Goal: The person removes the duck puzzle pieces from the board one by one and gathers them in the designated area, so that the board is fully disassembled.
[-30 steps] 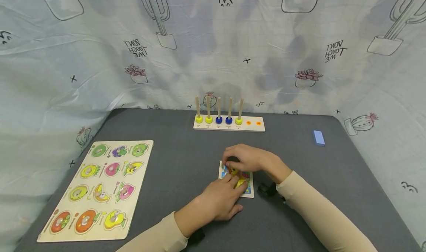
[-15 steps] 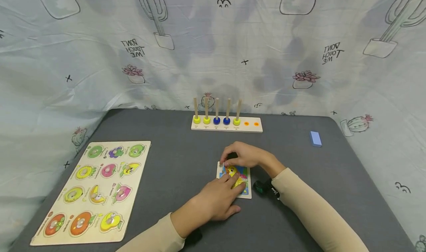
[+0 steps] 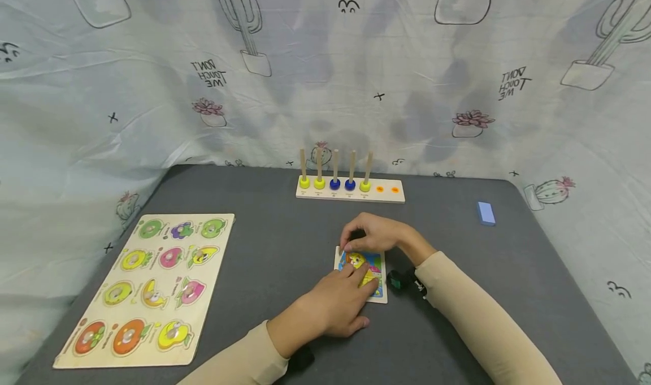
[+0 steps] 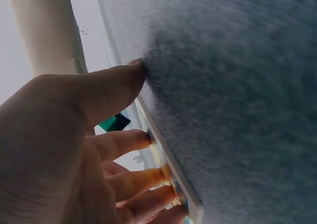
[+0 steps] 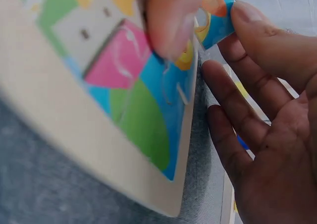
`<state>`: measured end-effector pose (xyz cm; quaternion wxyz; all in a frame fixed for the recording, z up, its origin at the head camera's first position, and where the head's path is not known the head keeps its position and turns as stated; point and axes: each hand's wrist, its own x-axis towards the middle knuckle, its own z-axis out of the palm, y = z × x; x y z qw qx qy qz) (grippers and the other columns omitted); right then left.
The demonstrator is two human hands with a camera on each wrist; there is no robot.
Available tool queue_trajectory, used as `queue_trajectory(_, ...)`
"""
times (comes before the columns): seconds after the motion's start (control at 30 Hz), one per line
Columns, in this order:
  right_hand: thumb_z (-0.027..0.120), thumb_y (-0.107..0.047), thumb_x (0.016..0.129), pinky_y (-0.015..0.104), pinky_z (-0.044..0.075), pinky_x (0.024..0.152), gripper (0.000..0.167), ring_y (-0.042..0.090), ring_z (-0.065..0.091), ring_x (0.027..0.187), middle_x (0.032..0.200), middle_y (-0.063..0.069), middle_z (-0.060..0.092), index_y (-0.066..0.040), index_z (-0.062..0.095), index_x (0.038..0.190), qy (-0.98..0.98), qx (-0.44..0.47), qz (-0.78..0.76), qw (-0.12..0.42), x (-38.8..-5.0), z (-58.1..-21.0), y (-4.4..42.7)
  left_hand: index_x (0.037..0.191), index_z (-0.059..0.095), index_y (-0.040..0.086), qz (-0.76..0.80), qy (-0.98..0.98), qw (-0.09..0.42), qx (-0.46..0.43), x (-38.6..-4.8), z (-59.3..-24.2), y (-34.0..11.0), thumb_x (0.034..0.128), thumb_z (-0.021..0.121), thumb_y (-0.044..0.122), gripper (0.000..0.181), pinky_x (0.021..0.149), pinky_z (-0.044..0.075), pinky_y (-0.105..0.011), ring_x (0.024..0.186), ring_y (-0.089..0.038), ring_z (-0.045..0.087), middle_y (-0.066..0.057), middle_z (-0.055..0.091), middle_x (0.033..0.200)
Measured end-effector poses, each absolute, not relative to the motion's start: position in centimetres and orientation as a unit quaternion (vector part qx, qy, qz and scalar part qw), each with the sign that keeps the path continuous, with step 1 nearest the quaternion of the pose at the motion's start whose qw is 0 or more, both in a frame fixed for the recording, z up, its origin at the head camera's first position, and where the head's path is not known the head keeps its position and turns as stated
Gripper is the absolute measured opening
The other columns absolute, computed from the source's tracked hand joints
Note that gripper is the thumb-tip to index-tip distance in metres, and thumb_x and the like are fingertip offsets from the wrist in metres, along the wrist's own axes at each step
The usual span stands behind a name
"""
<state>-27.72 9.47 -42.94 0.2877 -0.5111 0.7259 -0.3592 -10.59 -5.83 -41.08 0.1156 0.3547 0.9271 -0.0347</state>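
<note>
currently, a small puzzle piece (image 5: 224, 18) pinched by the right hand (image 3: 374, 233), the puzzle board (image 5: 54, 100) just below that hand, touched by the outspread left hand (image 3: 335, 301)

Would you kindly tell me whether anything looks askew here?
Yes: in the right wrist view, one piece, touched by the right hand, looks tilted up from the puzzle rather than flush.

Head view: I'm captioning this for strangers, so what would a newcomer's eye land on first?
Probably the fruit board, bright against the dark table at left. Next, the small puzzle near the middle, where the left hand rests and the right hand pinches a piece. Behind stands a peg board with yellow and blue rings.
</note>
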Motion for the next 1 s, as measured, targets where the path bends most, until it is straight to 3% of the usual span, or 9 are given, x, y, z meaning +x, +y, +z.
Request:
queue_trajectory(0.4, 0.061, -0.016, 0.104, 0.037, 0.056, 0.093, 0.013, 0.022, 0.07, 0.099, 0.107, 0.003, 0.072, -0.012, 0.073, 0.108, 0.739, -0.45, -0.424, 0.268, -27.2, -41.1, 10.6, 0.153, 0.044, 0.025, -0.022, 0.927, 0.116, 0.355, -10.8, -41.2, -5.8, 0.094, 0.065, 0.06, 0.072, 0.109, 0.045, -0.042, 0.138, -0.026, 0.042, -0.011, 0.035, 0.162)
queue_trajectory(0.6, 0.058, -0.009, 0.105, 0.044, 0.059, 0.088, 0.015, 0.028, 0.071, 0.102, 0.112, 0.01, 0.072, -0.004, 0.069, 0.113, 0.732, -0.426, -0.454, 0.277, -26.3, -39.5, 11.7, 0.152, 0.044, 0.026, 0.001, 0.927, 0.108, 0.359, -11.0, -41.5, -6.1, 0.094, 0.066, 0.058, 0.07, 0.109, 0.045, -0.046, 0.138, -0.028, 0.042, -0.012, 0.034, 0.161)
queue_trajectory(0.8, 0.059, -0.012, 0.105, 0.04, 0.058, 0.088, 0.023, 0.023, 0.069, 0.098, 0.114, 0.011, 0.067, -0.006, 0.065, 0.126, 0.753, -0.423, -0.447, 0.234, -25.9, -39.1, 12.9, 0.154, 0.043, 0.027, 0.005, 0.928, 0.111, 0.357, -11.1, -41.7, -6.2, 0.0945, 0.065, 0.059, 0.071, 0.11, 0.044, -0.048, 0.139, -0.028, 0.041, -0.011, 0.034, 0.162)
queue_trajectory(1.0, 0.06, -0.012, 0.104, 0.046, 0.057, 0.076, 0.022, 0.03, 0.065, 0.083, 0.101, 0.008, 0.068, -0.01, 0.067, 0.126, 0.758, -0.418, -0.456, 0.208, -25.4, -39.1, 14.0, 0.154, 0.042, 0.029, 0.004, 0.929, 0.113, 0.354, -10.9, -41.9, -6.4, 0.0941, 0.065, 0.06, 0.071, 0.108, 0.045, -0.046, 0.139, -0.027, 0.042, -0.01, 0.034, 0.162)
